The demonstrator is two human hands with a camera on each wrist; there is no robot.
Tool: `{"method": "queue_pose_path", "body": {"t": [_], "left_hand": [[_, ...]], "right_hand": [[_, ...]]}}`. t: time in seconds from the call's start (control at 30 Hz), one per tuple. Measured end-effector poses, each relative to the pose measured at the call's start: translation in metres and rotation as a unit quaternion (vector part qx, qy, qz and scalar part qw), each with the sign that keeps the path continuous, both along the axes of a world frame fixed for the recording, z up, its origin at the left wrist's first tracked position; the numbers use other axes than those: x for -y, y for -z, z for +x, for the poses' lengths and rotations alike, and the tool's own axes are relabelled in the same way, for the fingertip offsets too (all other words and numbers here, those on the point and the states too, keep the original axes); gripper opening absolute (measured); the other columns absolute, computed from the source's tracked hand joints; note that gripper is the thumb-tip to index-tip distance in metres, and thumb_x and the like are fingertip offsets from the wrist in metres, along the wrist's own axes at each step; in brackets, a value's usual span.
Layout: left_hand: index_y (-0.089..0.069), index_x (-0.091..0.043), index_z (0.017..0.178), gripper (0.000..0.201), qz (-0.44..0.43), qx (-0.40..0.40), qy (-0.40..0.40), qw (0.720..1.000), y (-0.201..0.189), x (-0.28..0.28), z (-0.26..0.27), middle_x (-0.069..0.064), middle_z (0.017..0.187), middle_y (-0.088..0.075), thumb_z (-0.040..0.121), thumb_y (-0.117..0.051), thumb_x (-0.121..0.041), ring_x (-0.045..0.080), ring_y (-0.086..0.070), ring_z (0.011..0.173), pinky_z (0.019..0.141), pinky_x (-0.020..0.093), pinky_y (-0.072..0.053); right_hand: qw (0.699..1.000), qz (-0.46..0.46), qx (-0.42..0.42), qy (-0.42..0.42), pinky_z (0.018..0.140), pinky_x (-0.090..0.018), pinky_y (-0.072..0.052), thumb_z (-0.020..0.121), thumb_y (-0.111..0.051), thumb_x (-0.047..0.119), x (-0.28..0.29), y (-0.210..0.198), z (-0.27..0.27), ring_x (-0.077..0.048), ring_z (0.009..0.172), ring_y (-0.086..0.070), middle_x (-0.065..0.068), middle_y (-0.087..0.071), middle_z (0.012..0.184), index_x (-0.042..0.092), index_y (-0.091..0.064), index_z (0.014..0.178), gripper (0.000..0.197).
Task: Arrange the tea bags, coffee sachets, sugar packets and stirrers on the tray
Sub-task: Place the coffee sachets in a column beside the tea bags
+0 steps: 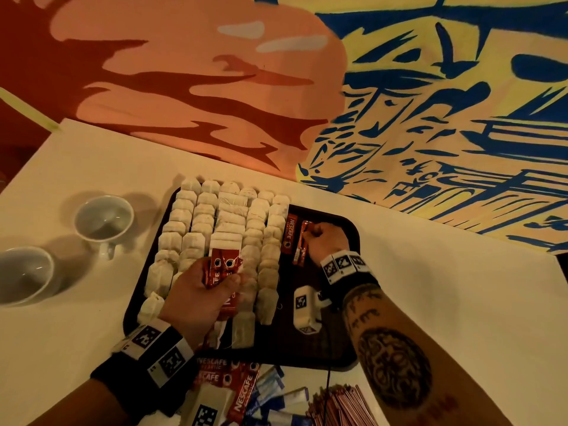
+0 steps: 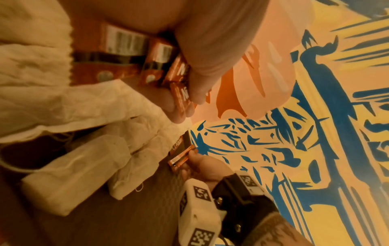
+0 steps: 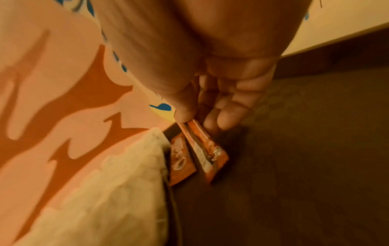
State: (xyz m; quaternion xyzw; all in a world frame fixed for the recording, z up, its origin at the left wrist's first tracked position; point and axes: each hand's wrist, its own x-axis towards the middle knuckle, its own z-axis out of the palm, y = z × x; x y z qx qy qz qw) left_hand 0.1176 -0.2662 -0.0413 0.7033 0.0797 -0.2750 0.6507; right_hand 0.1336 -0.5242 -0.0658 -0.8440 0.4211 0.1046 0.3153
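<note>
A: What lies nearest?

B: Loose coffee sachets [image 1: 242,392], blue-and-white sugar packets [image 1: 270,385] and a bundle of stirrers [image 1: 341,404] on the table [image 1: 430,290], behind both wrists, just off the near rim of the dark tray [image 1: 335,342].

A: And the left hand [image 1: 196,299]?

B: Its fingers curl round a small stack of sachets [image 1: 219,269], held over the rows of tea bags [image 1: 221,222] filling the tray's left part.

A: The right hand [image 1: 325,241]?

B: Thumb and fingertips [image 3: 216,119] pinch one held sachet [image 3: 207,153] by its end, its lower end on the tray floor. A laid sachet [image 1: 289,232] lies just left of those fingers, against the tea bags.

A: Farther off?

B: Two white cups [image 1: 103,221], well left of the left hand's fingers.
</note>
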Motion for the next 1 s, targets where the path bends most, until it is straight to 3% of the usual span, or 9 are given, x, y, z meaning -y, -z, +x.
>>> {"method": "queue_pose_path", "body": {"t": [0.1, 0.23, 0.47, 0.6, 0.7, 0.77, 0.83, 0.9, 1.0], "left_hand": [[-0.065, -0.024, 0.104, 0.015, 0.003, -0.008, 0.012, 1.0, 0.001, -0.006, 0.003, -0.001, 0.09, -0.078, 0.09, -0.069, -0.018, 0.019, -0.075, 0.08, 0.062, 0.03, -0.058], [-0.065, -0.025, 0.105, 0.015, 0.006, -0.02, 0.014, 1.0, 0.003, -0.012, 0.005, -0.002, 0.091, -0.078, 0.091, -0.068, -0.021, 0.019, -0.075, 0.081, 0.065, 0.033, -0.057], [-0.066, -0.022, 0.105, 0.016, -0.004, -0.034, 0.011, 0.999, 0.005, -0.012, 0.006, 0.003, 0.092, -0.078, 0.09, -0.069, -0.019, 0.025, -0.074, 0.077, 0.06, 0.033, -0.055], [-0.064, -0.023, 0.106, 0.016, -0.004, -0.029, 0.028, 0.999, 0.002, -0.008, 0.003, 0.001, 0.092, -0.078, 0.091, -0.068, -0.02, 0.019, -0.074, 0.073, 0.056, 0.026, -0.055], [-0.065, -0.026, 0.102, 0.015, 0.005, -0.021, 0.027, 0.999, -0.002, -0.005, 0.001, -0.005, 0.088, -0.078, 0.089, -0.07, -0.022, 0.013, -0.074, 0.074, 0.059, 0.026, -0.056], [-0.067, -0.028, 0.1, 0.015, 0.009, -0.022, 0.025, 0.999, -0.003, -0.003, -0.001, -0.006, 0.087, -0.077, 0.088, -0.072, -0.022, 0.015, -0.074, 0.077, 0.062, 0.029, -0.057], [-0.066, -0.025, 0.099, 0.013, 0.004, -0.027, 0.028, 0.999, -0.007, 0.0, -0.002, -0.004, 0.085, -0.077, 0.088, -0.072, -0.021, 0.019, -0.075, 0.071, 0.057, 0.03, -0.057], [-0.065, -0.018, 0.1, 0.014, -0.004, -0.031, 0.029, 0.999, -0.01, 0.004, -0.004, 0.001, 0.08, -0.077, 0.087, -0.072, -0.019, 0.022, -0.074, 0.064, 0.049, 0.028, -0.055], [-0.067, -0.014, 0.1, 0.018, 0.015, -0.017, 0.05, 0.999, -0.01, 0.009, -0.008, 0.001, 0.074, -0.076, 0.085, -0.075, -0.022, 0.02, -0.073, 0.062, 0.047, 0.029, -0.055]], "right_hand": [[0.999, -0.027, -0.028, -0.001, 0.099, -0.031, -0.046, 0.094, -0.066, 0.032, 0.007, 0.005, 0.012, -0.023, 0.117, -0.062, -0.003, -0.067, 0.126, 0.019, -0.067, 0.121, 0.03], [0.999, -0.044, -0.027, 0.01, 0.093, -0.028, -0.045, 0.093, -0.066, 0.031, 0.01, 0.008, 0.02, -0.024, 0.116, -0.062, -0.004, -0.068, 0.125, 0.018, -0.069, 0.118, 0.028], [0.998, -0.049, -0.038, 0.015, 0.084, -0.026, -0.045, 0.09, -0.07, 0.035, 0.011, 0.014, 0.024, -0.023, 0.11, -0.064, -0.003, -0.07, 0.119, 0.019, -0.069, 0.112, 0.027], [0.998, -0.049, -0.037, 0.012, 0.088, -0.029, -0.048, 0.09, -0.07, 0.035, 0.013, 0.016, 0.026, -0.023, 0.109, -0.065, -0.002, -0.07, 0.117, 0.019, -0.069, 0.11, 0.025], [0.999, -0.036, -0.03, 0.019, 0.091, -0.03, -0.052, 0.089, -0.071, 0.036, 0.014, 0.017, 0.025, -0.023, 0.104, -0.067, -0.002, -0.071, 0.114, 0.02, -0.069, 0.108, 0.025], [0.999, -0.026, -0.015, 0.033, 0.087, -0.029, -0.051, 0.091, -0.069, 0.037, 0.011, 0.009, 0.023, -0.022, 0.101, -0.067, -0.002, -0.071, 0.114, 0.021, -0.069, 0.108, 0.023], [0.999, -0.029, 0.02, 0.04, 0.077, -0.024, -0.045, 0.094, -0.063, 0.037, 0.001, -0.006, 0.015, -0.018, 0.096, -0.064, 0.0, -0.07, 0.113, 0.021, -0.069, 0.111, 0.024], [0.998, -0.005, 0.063, 0.017, 0.068, -0.021, -0.045, 0.097, -0.059, 0.037, -0.019, -0.023, -0.001, -0.011, 0.086, -0.06, 0.004, -0.068, 0.109, 0.022, -0.068, 0.114, 0.025], [0.981, 0.135, 0.13, -0.044, 0.069, -0.025, -0.052, 0.1, -0.055, 0.036, -0.058, -0.045, -0.036, -0.007, 0.073, -0.063, 0.006, -0.071, 0.098, 0.023, -0.067, 0.109, 0.021]]}}
